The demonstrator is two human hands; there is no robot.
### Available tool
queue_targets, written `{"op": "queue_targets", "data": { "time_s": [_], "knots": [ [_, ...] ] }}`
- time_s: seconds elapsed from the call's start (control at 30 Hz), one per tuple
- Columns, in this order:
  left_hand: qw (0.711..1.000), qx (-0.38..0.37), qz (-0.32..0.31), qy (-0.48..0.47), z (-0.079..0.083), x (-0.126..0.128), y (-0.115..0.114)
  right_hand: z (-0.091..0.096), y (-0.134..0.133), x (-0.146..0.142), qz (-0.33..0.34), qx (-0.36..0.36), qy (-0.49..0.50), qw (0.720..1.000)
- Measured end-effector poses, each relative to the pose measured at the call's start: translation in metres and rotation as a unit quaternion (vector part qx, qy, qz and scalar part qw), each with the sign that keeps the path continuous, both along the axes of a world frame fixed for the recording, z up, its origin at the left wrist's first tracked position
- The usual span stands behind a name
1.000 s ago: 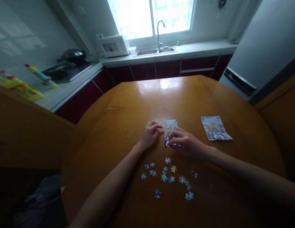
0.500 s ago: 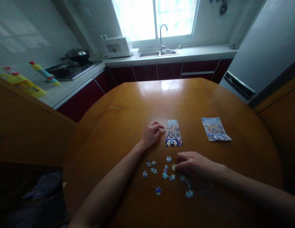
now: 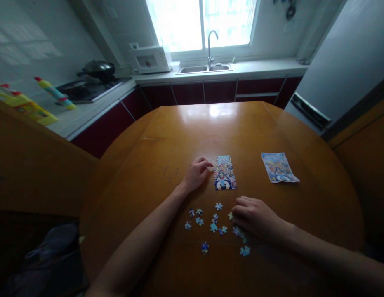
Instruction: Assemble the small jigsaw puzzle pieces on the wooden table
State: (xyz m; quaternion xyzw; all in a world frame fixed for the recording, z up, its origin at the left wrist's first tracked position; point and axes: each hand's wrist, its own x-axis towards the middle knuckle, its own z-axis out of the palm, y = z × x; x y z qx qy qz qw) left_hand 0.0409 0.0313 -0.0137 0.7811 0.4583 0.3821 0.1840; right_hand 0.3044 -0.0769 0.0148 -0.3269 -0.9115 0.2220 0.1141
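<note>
A partly assembled jigsaw puzzle (image 3: 225, 173) with a blue cartoon dog's face at its near edge lies on the table. Just left of it rests my left hand (image 3: 196, 172), fingers loosely stretched and holding nothing. My right hand (image 3: 252, 216) is low over the table, fingertips closed on a pale yellow-green puzzle piece (image 3: 230, 215). Loose puzzle pieces lie between my forearms, among them a light blue piece (image 3: 213, 227), a dark blue piece (image 3: 204, 247) and another blue piece (image 3: 245, 251). A few pieces under my right hand are partly hidden.
A creased picture sheet (image 3: 279, 168) with the same dog lies to the right on the wooden table (image 3: 185, 132). Beyond the table are a sink (image 3: 204, 69), a microwave (image 3: 150, 60), a stove with a wok (image 3: 100, 70), and yellow bottles (image 3: 27, 108) at left.
My right hand has shifted slightly right, and the yellow-green puzzle piece at its fingertips has moved right with it. My left hand has stayed beside the assembled puzzle.
</note>
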Motion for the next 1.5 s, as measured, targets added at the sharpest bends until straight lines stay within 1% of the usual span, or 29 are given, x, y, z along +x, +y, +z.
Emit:
{"op": "queue_targets", "data": {
  "time_s": [0.07,0.13,0.2,0.27,0.43,0.6,0.73,0.83,0.9,0.97,1.07,1.17,1.27,1.37,1.5],
  "knots": [
    [1.0,-0.001,-0.001,0.002,0.0,0.0,0.0,-0.001,0.0,0.001,-0.035,-0.012,0.007,0.999],
    [1.0,-0.002,-0.002,0.004,0.001,0.0,0.0,-0.001,0.002,0.004,-0.047,-0.028,0.031,0.998],
    [1.0,-0.002,-0.002,0.007,0.001,0.0,0.0,-0.001,0.007,0.008,-0.028,-0.036,0.056,0.997],
    [1.0,-0.001,-0.004,0.008,0.001,0.0,0.0,-0.002,0.012,0.012,0.006,-0.038,0.067,0.997],
    [1.0,0.002,-0.002,0.008,0.001,0.0,0.0,-0.008,0.022,0.015,0.066,-0.042,0.065,0.995],
    [1.0,0.004,-0.002,0.01,0.002,0.0,-0.001,-0.009,0.023,0.012,0.081,-0.025,0.062,0.994],
    [1.0,0.003,-0.002,0.008,0.002,0.0,-0.001,-0.011,0.024,0.01,0.075,-0.008,0.068,0.995],
    [1.0,0.0,-0.003,0.006,0.001,0.0,0.0,-0.01,0.031,0.007,0.059,0.004,0.094,0.994],
    [1.0,-0.001,0.0,0.008,0.001,-0.001,0.0,-0.008,0.041,0.004,0.043,0.008,0.119,0.992],
    [1.0,0.0,0.01,0.018,0.001,-0.001,0.0,-0.006,0.056,0.0,0.018,0.015,0.146,0.989],
    [0.999,0.002,0.022,0.043,0.001,-0.001,0.001,-0.004,0.086,-0.009,-0.036,0.036,0.184,0.982],
    [0.998,0.003,0.031,0.061,0.0,-0.001,0.002,-0.008,0.114,-0.021,-0.088,0.054,0.201,0.974],
    [0.997,0.002,0.037,0.069,0.0,-0.001,0.002,-0.015,0.134,-0.033,-0.123,0.065,0.2,0.97],
    [0.997,0.001,0.035,0.074,-0.001,-0.002,0.001,-0.023,0.144,-0.042,-0.131,0.057,0.193,0.971],
    [0.997,-0.002,0.028,0.078,0.0,-0.002,-0.001,-0.031,0.149,-0.046,-0.14,0.054,0.193,0.97]
  ]
}}
